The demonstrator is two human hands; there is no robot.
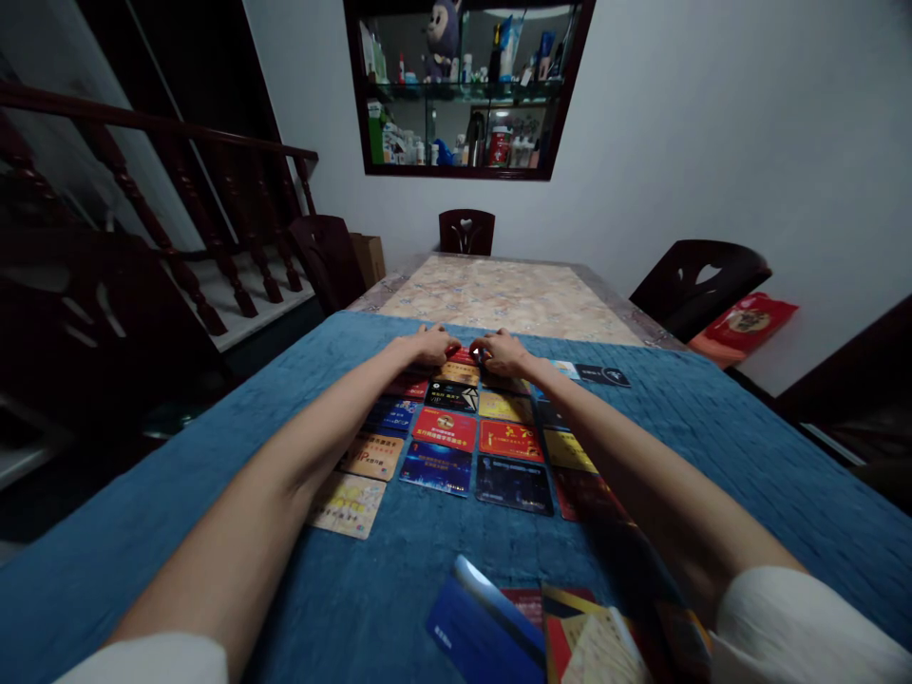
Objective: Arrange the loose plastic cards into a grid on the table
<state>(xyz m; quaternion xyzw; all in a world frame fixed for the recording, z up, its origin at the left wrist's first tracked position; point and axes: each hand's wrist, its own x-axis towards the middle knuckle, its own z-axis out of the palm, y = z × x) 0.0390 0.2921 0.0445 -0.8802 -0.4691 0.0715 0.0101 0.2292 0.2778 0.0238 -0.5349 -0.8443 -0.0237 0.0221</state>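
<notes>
Both arms reach forward to the far edge of rows of plastic cards laid on a blue cloth. My left hand (432, 346) is closed, its fingertips on the left end of a red card (463, 355). At the other end of that card, my right hand (501, 352) is closed too, thumb and fingers pinched at its edge. Just nearer lie a gold card (460, 372) and a black VIP card (451, 396). Closer still are a red card with yellow writing (443, 429), a blue card (436, 468) and a dark card (514, 483). My right forearm covers part of the right column.
Loose cards, among them a blue one (484, 622), lie in a heap at the near edge. A black card (602, 375) sits right of my right hand. The blue cloth (342, 608) covers the near part of the table (513, 294). Chairs (702, 285) stand around.
</notes>
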